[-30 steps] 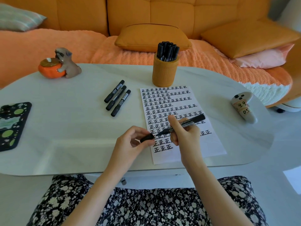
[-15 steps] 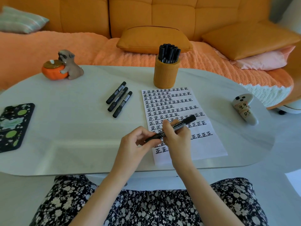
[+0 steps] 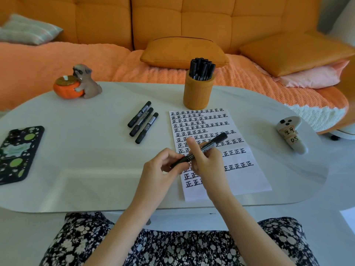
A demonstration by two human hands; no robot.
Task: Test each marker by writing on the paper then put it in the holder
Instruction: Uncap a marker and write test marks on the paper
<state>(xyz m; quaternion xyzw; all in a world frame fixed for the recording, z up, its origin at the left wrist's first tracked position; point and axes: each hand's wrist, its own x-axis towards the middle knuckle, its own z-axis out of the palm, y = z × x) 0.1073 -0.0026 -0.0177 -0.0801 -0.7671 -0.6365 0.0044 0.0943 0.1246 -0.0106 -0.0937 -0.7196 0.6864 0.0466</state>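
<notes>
The marker (image 3: 217,140), slanted toward the upper right, is clasped by the right hand (image 3: 211,166) and pinched by the left hand (image 3: 161,167); the holder (image 3: 197,93) lies above, nearer the right grip.

orange sofa (image 3: 192,16), orange cushions (image 3: 182,51), pale oval table (image 3: 76,150), daylight

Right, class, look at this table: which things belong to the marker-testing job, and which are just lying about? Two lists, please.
Job in hand: held marker, gripped by left hand and right hand; three loose markers; paper; holder with stored markers.

Lying about: phone; pug figurine; labelled white gadget.
</notes>
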